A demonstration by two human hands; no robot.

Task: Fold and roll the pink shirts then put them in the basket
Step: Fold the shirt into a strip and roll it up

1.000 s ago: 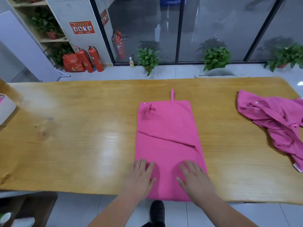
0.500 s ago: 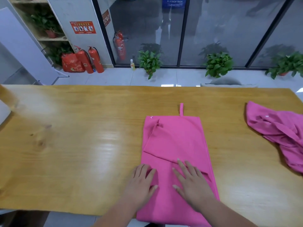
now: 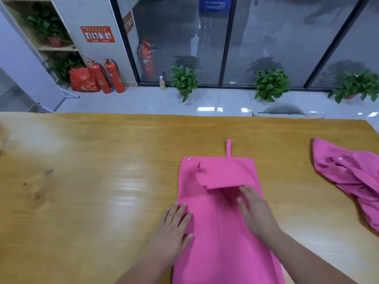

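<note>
**A:** Where is the shirt being worked on?

**B:** The folded pink shirt [image 3: 221, 226] lies as a long narrow strip under both hands, running from the wrists out beyond the fingertips. Just ahead of the right fingertips a flap [image 3: 223, 173] is turned over across its far end, and a thin loop [image 3: 228, 147] pokes out past that.

**A:** And what are the hands doing?

**B:** Neither grips anything. The left hand [image 3: 174, 224] lies flat with straight fingers, half on the shirt's left edge and half on the tabletop [image 3: 92, 191]. The right hand [image 3: 256, 212] is spread wide on the cloth, its fingertips at the flap's edge.

**A:** Why flat like that?

**B:** I'd say to press the layers smooth and keep the sides straight. Thin fabric slides on a glossy tabletop, so a palm at the edge pins it. An even strip should roll tighter.

**A:** Anything else waiting?

**B:** A crumpled pink shirt [image 3: 352, 181] sits well off to the right of the right hand, not yet folded. So the task looks early: this one is folded, not rolled.
</note>
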